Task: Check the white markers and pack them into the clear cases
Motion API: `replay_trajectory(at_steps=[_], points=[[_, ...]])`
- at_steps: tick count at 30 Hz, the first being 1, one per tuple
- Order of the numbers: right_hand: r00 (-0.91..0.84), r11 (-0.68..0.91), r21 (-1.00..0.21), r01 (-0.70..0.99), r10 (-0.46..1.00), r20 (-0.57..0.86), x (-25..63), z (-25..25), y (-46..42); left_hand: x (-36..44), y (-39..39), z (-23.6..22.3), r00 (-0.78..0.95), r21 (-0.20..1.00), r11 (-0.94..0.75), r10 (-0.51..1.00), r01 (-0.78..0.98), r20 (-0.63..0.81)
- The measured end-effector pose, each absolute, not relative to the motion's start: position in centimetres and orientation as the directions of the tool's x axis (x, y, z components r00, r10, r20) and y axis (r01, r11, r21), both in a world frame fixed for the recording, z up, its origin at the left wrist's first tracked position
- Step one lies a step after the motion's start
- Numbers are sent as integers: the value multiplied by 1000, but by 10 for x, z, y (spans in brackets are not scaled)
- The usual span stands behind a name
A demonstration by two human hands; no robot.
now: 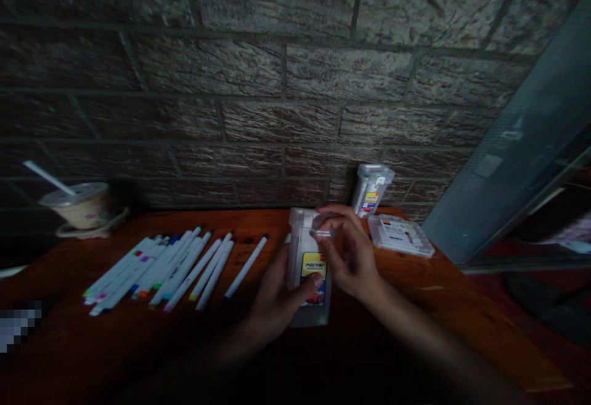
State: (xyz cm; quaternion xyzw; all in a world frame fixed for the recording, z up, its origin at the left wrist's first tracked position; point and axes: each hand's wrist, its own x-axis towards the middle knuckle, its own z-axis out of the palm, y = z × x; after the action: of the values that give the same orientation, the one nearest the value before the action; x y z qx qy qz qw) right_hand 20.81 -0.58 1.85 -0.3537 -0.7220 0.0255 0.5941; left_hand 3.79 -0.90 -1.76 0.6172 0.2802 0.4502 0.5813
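My left hand is wrapped round a clear plastic marker case, with the thumb lying across its yellow and blue label. The case is upright, leaning slightly, above the table's front part. At its top, the bent fingers and thumb of my right hand grip the lid area by a small white clasp. What lies under those fingertips is partly hidden. Left of the case lies one loose white marker, and beyond it a spread pile of white markers with coloured ends.
A second marker case stands against the brick wall, with a flat clear plastic box beside it. At the far left, a lidded drink cup with a straw sits in a holder on the wooden table. A grey post rises at right.
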Motion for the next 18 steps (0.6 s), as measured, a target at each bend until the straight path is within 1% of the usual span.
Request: replay_trajectory(at_steps=[7,9,11,13,15,18], points=[[-100,767,-369,525,486,868,208,22,-12,40,-11,-15,440,955,-181,857,-233,270],[-129,785,-333,522,459,879,209,22,-15,39,-13,-11,446,955,-167,855,-243,264],[-102,798,-327,506,432,896,210,20,-15,37,-15,-7,454,957,-128,859,-259,238],[-10,787,-382,485,442,897,211,18,-13,35,-16,-4,458,956,-84,863,-281,211],[66,760,-480,438,505,861,212,17,-9,33,-14,-3,472,955,-60,859,-291,197],[68,721,-596,353,615,785,210,16,-4,31,-11,-4,500,955,-67,840,-289,211]])
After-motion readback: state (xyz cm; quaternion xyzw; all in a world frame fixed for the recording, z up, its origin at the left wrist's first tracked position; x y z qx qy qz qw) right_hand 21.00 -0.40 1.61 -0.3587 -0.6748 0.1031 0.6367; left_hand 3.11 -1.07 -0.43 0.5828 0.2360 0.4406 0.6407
